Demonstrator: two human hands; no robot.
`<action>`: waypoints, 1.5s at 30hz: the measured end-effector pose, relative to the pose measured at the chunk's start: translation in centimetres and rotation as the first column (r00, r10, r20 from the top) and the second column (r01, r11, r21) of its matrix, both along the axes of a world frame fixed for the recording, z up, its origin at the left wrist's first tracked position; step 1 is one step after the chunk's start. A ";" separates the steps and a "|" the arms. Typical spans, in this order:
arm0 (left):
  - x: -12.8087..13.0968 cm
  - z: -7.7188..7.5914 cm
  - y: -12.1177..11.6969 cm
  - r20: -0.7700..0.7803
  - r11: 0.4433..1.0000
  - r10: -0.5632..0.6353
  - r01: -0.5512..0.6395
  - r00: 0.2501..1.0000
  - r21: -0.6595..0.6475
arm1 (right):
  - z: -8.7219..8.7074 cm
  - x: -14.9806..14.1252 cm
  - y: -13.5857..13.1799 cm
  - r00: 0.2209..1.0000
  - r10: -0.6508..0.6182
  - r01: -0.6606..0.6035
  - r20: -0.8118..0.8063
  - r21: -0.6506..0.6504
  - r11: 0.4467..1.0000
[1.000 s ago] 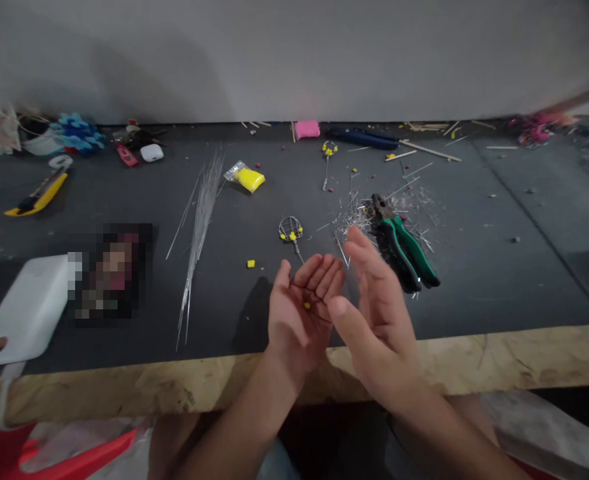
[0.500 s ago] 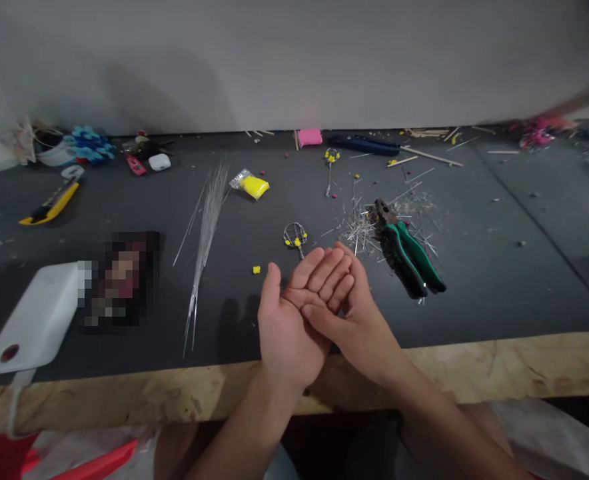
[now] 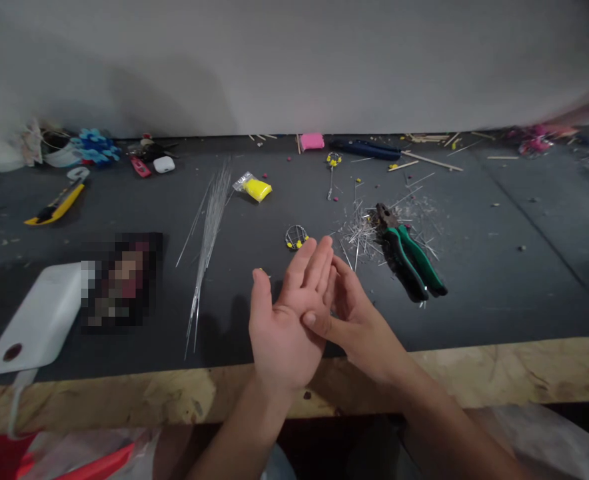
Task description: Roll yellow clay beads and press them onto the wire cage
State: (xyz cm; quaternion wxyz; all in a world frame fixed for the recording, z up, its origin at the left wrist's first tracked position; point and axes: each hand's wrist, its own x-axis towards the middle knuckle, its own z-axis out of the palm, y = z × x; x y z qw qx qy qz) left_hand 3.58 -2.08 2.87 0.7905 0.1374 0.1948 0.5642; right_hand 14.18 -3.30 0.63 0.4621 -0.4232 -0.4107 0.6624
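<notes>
My left hand (image 3: pixel 288 330) is held palm up above the table's front edge, its fingers stretched out and its thumb apart. Nothing lies on the palm. My right hand (image 3: pixel 362 327) clasps its outer side, with the thumb pressed on the palm and the other fingers behind. Just beyond my left fingertips lies a small round wire frame (image 3: pixel 296 237) with yellow beads, its lower part hidden. Farther back is a second beaded wire piece (image 3: pixel 332 172) with a twisted stem. Pliers with green and black handles (image 3: pixel 414 260) rest to the right, jaws over cut wire bits (image 3: pixel 362 235).
Left of my hands lies a bundle of thin straight wires (image 3: pixel 207 233), with a bag of yellow clay-like material (image 3: pixel 257 189) behind it. A white power bank (image 3: pixel 34 317), a yellow cutter knife (image 3: pixel 59 203), a pink packet (image 3: pixel 312 142) and wooden sticks (image 3: pixel 432 160) lie around the table.
The left fingers have straightened from a cupped shape and point forward. My right hand has shifted slightly along the left hand's outer side, its thumb still on the palm.
</notes>
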 end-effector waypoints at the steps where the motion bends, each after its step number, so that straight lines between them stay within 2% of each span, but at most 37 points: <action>1: 0.0 0.0 -0.1 0.001 1.000 -0.013 0.013 1.000 0.003 | 0.0 0.0 0.0 1.000 -0.010 0.009 -0.010 -0.012 1.000; 11: 0.5 -0.3 -0.6 -0.045 0.999 0.034 -0.035 0.998 -0.024 | -0.4 -0.1 -0.2 0.998 -0.016 0.016 0.053 -0.001 1.000; 19: 0.5 -0.6 0.0 -0.073 0.956 0.088 -0.105 0.993 -0.274 | -0.4 -0.3 -0.4 0.994 -0.017 0.024 0.112 -0.058 0.998; 21: 0.4 -0.4 0.0 -0.061 0.964 0.074 -0.087 0.995 -0.253 | -0.2 -0.2 -0.4 0.993 -0.025 0.032 0.111 -0.063 0.998; 24: 0.3 -0.3 -0.2 -0.051 0.986 0.050 -0.057 0.997 -0.155 | -0.3 -0.1 -0.4 0.992 -0.041 0.048 0.123 -0.053 0.997; 28: 0.2 -0.5 -0.2 -0.038 0.996 0.042 -0.044 0.998 -0.071 | -0.6 -0.2 -0.4 0.995 -0.016 0.016 0.096 0.005 1.000; 31: 0.2 -0.7 -0.1 -0.035 0.997 0.046 -0.048 0.998 -0.064 | -0.8 -0.3 -0.3 0.994 0.006 -0.012 0.110 0.060 0.998; 36: 0.1 -0.7 -0.2 -0.074 0.997 0.016 -0.021 0.997 -0.072 | -0.5 -0.1 0.0 0.991 -0.003 -0.002 0.132 0.037 0.999; 40: -0.1 -0.7 -0.1 -0.045 0.998 0.045 -0.047 0.998 -0.046 | -0.5 -0.2 -0.1 0.988 0.005 -0.019 0.155 0.086 0.996; 45: -0.2 -0.7 0.0 -0.022 0.998 0.027 -0.028 0.999 -0.051 | -0.6 -0.3 -0.2 0.988 -0.005 -0.005 0.152 0.064 0.998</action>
